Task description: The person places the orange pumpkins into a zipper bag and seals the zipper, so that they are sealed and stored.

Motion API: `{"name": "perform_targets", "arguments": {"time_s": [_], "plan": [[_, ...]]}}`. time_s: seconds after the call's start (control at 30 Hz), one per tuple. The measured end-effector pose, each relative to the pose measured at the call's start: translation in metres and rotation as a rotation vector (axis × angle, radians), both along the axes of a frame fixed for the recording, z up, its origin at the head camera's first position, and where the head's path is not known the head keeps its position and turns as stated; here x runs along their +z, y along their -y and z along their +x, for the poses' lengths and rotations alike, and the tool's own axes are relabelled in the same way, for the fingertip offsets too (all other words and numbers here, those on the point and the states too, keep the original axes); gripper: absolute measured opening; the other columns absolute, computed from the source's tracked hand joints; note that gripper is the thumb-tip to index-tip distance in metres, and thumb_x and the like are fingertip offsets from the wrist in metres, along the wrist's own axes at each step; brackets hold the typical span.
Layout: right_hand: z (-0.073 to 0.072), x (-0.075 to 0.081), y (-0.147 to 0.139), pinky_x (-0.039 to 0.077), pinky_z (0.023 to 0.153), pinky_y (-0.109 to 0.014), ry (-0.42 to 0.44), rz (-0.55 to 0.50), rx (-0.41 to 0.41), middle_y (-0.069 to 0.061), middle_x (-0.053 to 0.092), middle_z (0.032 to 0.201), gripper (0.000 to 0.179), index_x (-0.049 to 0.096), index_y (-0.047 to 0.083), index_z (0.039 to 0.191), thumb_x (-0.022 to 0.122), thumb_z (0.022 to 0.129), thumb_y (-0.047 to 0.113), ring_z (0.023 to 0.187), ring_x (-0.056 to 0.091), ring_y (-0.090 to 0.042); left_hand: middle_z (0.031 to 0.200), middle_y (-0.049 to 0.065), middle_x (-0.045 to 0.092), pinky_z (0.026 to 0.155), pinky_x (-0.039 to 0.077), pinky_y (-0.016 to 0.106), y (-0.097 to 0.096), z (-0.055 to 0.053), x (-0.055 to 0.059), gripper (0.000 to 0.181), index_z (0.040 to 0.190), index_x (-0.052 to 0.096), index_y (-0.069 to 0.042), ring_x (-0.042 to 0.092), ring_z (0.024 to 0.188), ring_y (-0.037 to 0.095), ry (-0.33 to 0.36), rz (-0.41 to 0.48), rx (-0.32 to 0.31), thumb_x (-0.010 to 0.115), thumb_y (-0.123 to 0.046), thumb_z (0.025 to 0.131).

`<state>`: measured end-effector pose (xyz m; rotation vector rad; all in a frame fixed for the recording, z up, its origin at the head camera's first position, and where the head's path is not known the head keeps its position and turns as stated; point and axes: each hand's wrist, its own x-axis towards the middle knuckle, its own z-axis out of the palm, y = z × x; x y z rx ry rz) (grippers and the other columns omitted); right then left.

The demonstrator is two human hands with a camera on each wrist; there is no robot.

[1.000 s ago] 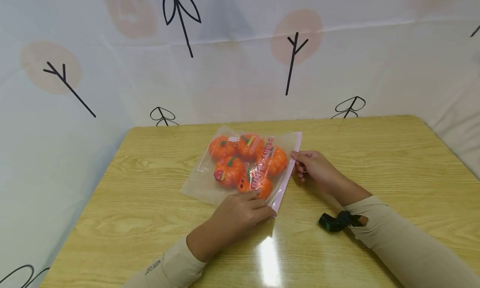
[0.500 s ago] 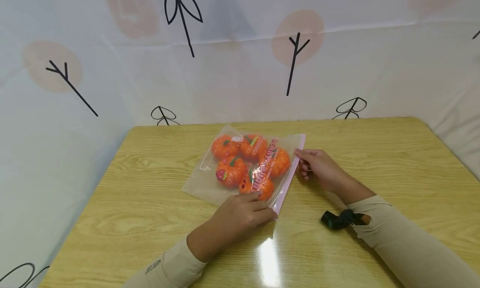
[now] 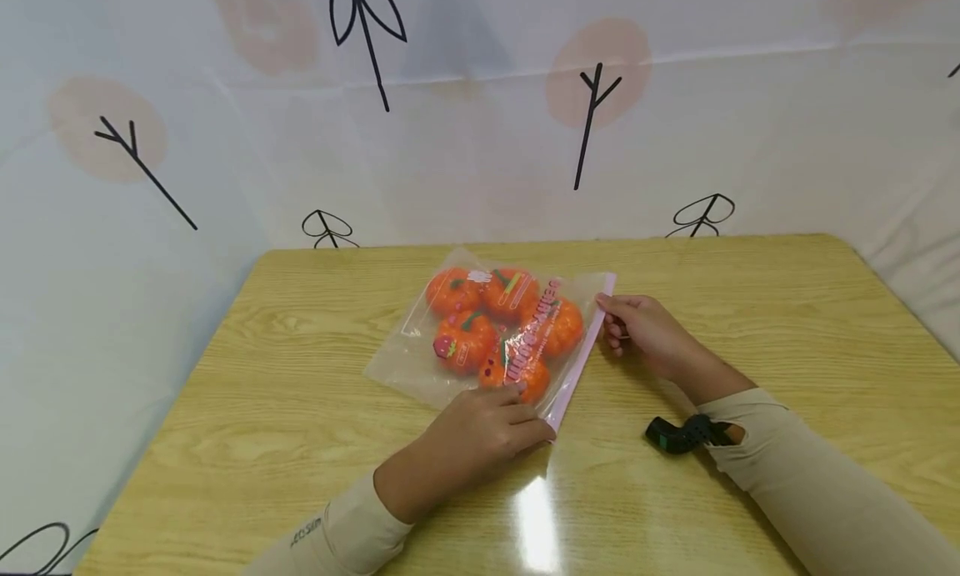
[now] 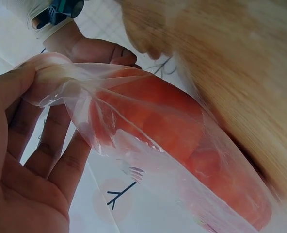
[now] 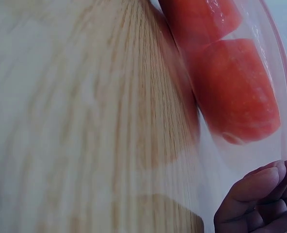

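Observation:
A clear zip-lock bag [image 3: 405,372] with pink lettering lies on the table, with several orange toy pumpkins [image 3: 465,344] inside. Along its right side runs a pink sealing strip [image 3: 576,376]. My left hand [image 3: 480,430] pinches the near corner of that strip, and in the left wrist view the plastic bunches between thumb and fingers [image 4: 68,162]. Near the strip's far end, my right hand [image 3: 648,334] pinches the edge between thumb and forefinger. The right wrist view shows the same pinch beside the pumpkins, at the lower right. Whether the strip is sealed cannot be made out.
The bag rests on a wood-grain table [image 3: 247,418]. Behind it hangs a pale cloth [image 3: 465,167] printed with black plant drawings. A dark wrist camera [image 3: 678,434] is strapped to the right wrist, just over the tabletop.
My right hand has slid a little along the strip toward its far end. The strip's far end has shifted slightly right and nearer. My left hand keeps its hold on the near corner.

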<state>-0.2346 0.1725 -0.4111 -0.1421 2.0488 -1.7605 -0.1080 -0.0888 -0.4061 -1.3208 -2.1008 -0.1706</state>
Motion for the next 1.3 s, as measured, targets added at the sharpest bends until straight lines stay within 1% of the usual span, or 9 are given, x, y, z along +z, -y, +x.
{"name": "perform_targets", "arguments": {"time_s": [0.27, 0.4, 0.5, 0.73, 0.83, 1.17, 1.3], "plan": [[-0.003, 0.001, -0.003, 0.046, 0.056, -0.025, 0.012, 0.0, -0.01, 0.007, 0.046, 0.063, 0.038, 0.052, 0.015, 0.076, 0.042, 0.106, 0.036, 0.058, 0.047, -0.009, 0.089, -0.017, 0.074, 0.065, 0.051, 0.017, 0.0, 0.0, 0.0, 0.006, 0.093, 0.075, -0.025, 0.06, 0.072, 0.005, 0.018, -0.016, 0.008, 0.07, -0.029, 0.09], [-0.005, 0.001, -0.005, 0.046, 0.056, -0.024, 0.003, -0.002, -0.016, 0.007, 0.046, 0.064, 0.038, 0.052, 0.014, 0.077, 0.043, 0.106, 0.037, 0.058, 0.047, -0.009, 0.089, -0.017, 0.073, 0.066, 0.05, 0.016, 0.001, -0.001, 0.0, 0.007, 0.092, 0.075, -0.025, 0.06, 0.073, 0.005, -0.014, -0.024, -0.002, 0.069, -0.029, 0.092], [-0.006, 0.001, -0.006, 0.046, 0.057, -0.024, -0.004, 0.005, -0.008, 0.007, 0.046, 0.064, 0.038, 0.052, 0.012, 0.078, 0.042, 0.106, 0.037, 0.059, 0.047, -0.009, 0.089, -0.018, 0.073, 0.065, 0.05, 0.016, 0.001, -0.001, 0.001, 0.007, 0.092, 0.075, -0.025, 0.06, 0.073, 0.005, -0.023, -0.026, -0.009, 0.069, -0.029, 0.092], [-0.007, 0.001, -0.01, 0.046, 0.057, -0.025, 0.004, -0.01, -0.008, 0.007, 0.046, 0.065, 0.038, 0.053, 0.014, 0.078, 0.042, 0.105, 0.038, 0.059, 0.047, -0.009, 0.09, -0.015, 0.075, 0.068, 0.052, 0.018, 0.0, 0.0, 0.002, 0.007, 0.093, 0.076, -0.023, 0.062, 0.074, 0.005, 0.026, -0.035, -0.01, 0.07, -0.027, 0.091], [-0.008, -0.001, -0.011, 0.046, 0.056, -0.025, 0.012, -0.024, -0.007, 0.006, 0.047, 0.065, 0.037, 0.053, 0.014, 0.078, 0.042, 0.106, 0.037, 0.059, 0.047, -0.009, 0.089, -0.015, 0.074, 0.07, 0.052, 0.018, -0.001, 0.0, 0.002, 0.007, 0.093, 0.076, -0.023, 0.062, 0.074, 0.006, 0.035, -0.034, -0.013, 0.07, -0.026, 0.091], [-0.01, -0.008, -0.01, 0.046, 0.056, -0.025, 0.05, -0.049, 0.004, 0.006, 0.045, 0.067, 0.037, 0.052, 0.016, 0.078, 0.042, 0.106, 0.038, 0.059, 0.046, -0.009, 0.088, -0.017, 0.073, 0.072, 0.053, 0.019, 0.001, 0.004, 0.001, 0.005, 0.093, 0.075, -0.025, 0.063, 0.076, 0.006, 0.066, -0.035, 0.008, 0.072, -0.027, 0.089], [-0.01, -0.008, -0.01, 0.046, 0.056, -0.024, 0.053, -0.05, 0.006, 0.006, 0.045, 0.067, 0.037, 0.052, 0.016, 0.079, 0.042, 0.105, 0.039, 0.059, 0.046, -0.008, 0.088, -0.016, 0.074, 0.077, 0.055, 0.02, 0.001, 0.003, 0.0, 0.006, 0.093, 0.075, -0.024, 0.065, 0.078, 0.007, 0.085, -0.033, -0.002, 0.073, -0.026, 0.088]]}}
